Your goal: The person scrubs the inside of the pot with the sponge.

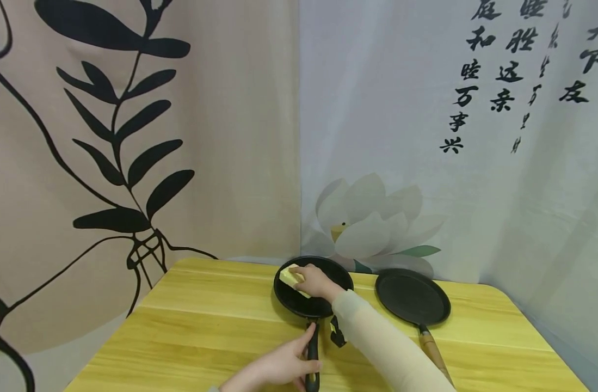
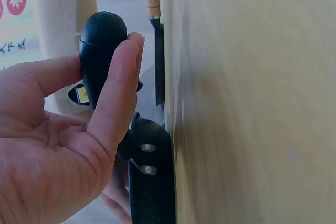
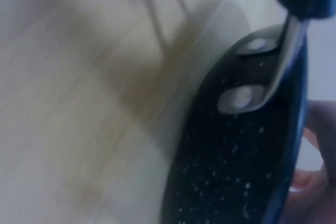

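A black frying pan (image 1: pixel 291 302) sits on the wooden table, its handle (image 1: pixel 312 345) pointing toward me. My left hand (image 1: pixel 286 362) grips that handle, thumb along one side and fingers on the other; the left wrist view shows the handle (image 2: pixel 100 40) between them. Inside the pan, my right hand (image 1: pixel 315 280) pinches a pale yellow cloth or sponge (image 1: pixel 290 276) against the left part of the bowl. The right wrist view catches the pan's speckled outer wall (image 3: pixel 226 166) and riveted bracket (image 3: pixel 242 98), with the cloth hidden behind the wall.
To the right lies a flat black pan (image 1: pixel 413 296) with a wooden handle (image 1: pixel 433 351). A small black object (image 1: pixel 337 333) with a yellow patch shows beside the right forearm. A printed curtain (image 1: pixel 240 136) hangs behind the wooden table (image 1: pixel 196 321).
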The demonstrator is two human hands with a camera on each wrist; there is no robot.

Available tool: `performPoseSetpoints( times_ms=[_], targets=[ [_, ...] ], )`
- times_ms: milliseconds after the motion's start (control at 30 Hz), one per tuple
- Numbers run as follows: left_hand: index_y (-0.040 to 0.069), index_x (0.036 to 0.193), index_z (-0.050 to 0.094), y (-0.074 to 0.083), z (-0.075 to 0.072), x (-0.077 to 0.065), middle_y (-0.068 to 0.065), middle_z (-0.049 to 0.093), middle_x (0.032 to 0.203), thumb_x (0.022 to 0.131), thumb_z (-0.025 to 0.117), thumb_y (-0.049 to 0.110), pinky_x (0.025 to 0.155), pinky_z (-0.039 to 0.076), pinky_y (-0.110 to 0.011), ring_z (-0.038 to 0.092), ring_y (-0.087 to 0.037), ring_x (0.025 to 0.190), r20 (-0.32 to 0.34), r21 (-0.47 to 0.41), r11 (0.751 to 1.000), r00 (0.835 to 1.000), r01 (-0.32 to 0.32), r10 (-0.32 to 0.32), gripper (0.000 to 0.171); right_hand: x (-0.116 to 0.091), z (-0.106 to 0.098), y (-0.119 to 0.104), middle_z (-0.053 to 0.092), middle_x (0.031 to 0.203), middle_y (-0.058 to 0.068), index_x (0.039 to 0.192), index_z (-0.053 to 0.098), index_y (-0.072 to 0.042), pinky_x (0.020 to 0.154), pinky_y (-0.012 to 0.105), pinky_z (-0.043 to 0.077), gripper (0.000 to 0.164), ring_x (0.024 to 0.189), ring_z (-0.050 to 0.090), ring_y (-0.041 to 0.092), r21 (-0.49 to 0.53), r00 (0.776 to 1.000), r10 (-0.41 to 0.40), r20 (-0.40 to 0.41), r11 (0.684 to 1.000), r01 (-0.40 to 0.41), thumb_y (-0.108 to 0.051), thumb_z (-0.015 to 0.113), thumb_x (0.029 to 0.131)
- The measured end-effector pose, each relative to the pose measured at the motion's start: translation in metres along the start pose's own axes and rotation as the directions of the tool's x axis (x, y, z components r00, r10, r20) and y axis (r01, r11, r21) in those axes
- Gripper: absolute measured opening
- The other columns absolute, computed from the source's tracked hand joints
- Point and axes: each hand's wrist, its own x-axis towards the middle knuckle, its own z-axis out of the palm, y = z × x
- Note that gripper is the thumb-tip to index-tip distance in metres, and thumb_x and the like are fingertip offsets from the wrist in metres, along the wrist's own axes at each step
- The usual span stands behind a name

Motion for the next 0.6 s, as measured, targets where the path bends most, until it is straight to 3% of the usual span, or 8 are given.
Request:
performPoseSetpoints(
  times_ms=[133, 300, 600],
  targets=[
    [-0.003, 0.154, 0.007, 0.0006, 0.0003, 0.0, -0.012, 0.059, 0.086, 0.098, 0.059, 0.013, 0.06, 0.057, -0.046, 0.064, -0.027, 0.06, -0.002, -0.008, 1.0, 1.0, 0.008, -0.008, 0.078, -0.0016, -0.0019, -0.0012, 0.052, 0.13, 0.014, 0.139, 0.056, -0.024, 0.09, 0.048, 0.048, 0.052, 0.113, 0.051, 0.036, -0.156, 1.0, -0.005, -0.004, 0.988, 0.005, -0.024, 0.072, 0.089],
    [-0.002, 0.154, 0.008, 0.0012, 0.0004, 0.0021, -0.012, 0.06, 0.085, 0.097, 0.06, 0.012, 0.058, 0.058, -0.044, 0.064, -0.024, 0.059, -0.008, -0.011, 1.0, 1.0, 0.004, -0.004, 0.079, -0.0034, -0.003, -0.0012, 0.053, 0.124, 0.011, 0.137, 0.058, -0.029, 0.087, 0.046, 0.047, 0.052, 0.103, 0.05, 0.029, -0.321, 0.999, -0.041, -0.01, 0.946, 0.036, -0.027, 0.074, 0.088],
    [-0.003, 0.153, 0.015, 0.0011, 0.0033, 0.0024, -0.012, 0.06, 0.084, 0.094, 0.065, 0.013, 0.054, 0.058, -0.04, 0.063, -0.022, 0.056, -0.064, 0.01, 1.0, 0.998, 0.005, -0.004, 0.08, -0.0013, 0.0015, 0.0016, 0.052, 0.126, 0.01, 0.135, 0.059, -0.033, 0.085, 0.043, 0.046, 0.053, 0.105, 0.049, 0.029, -0.489, 0.998, -0.06, -0.034, 0.872, 0.036, -0.032, 0.076, 0.085]
  ],
)
